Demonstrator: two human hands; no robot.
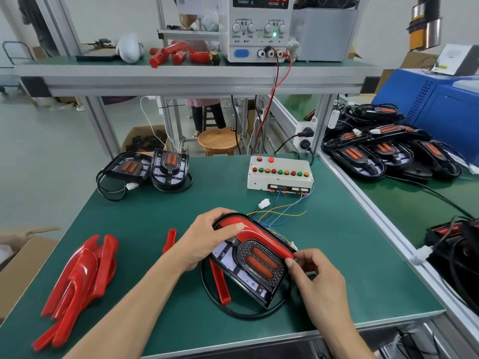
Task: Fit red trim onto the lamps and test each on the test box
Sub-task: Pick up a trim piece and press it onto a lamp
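In the head view, both hands meet over a black plastic lamp housing with two orange oval lenses [259, 265], which lies tilted on the green bench mat [363, 255]. The left hand [207, 239] curls over the housing's upper left corner, thumb laid flat on the curved glossy red trim strip [259, 233] that runs along the lamp's top edge. The right hand [315, 274] pinches the lower right end of that same trim between thumb and forefinger, the other fingers curled beneath. A black cable [233, 310] loops on the mat under the lamp, below and between the two hands.

Just beneath the left wrist a straight red trim piece [220, 283] pokes out from under the lamp. Well to the left of the left forearm lies a heap of loose red curved trim parts [80, 278]. Beyond the hands, past a spread of thin coloured wires [282, 216], stands the white test box with rows of red, green and yellow buttons [280, 174]. Farther left of it, well apart from the left hand, two more black lamps [147, 167] rest side by side. Far to the right of the right hand, on the neighbouring bench, a pile of black lamps with cables [383, 149] is stacked
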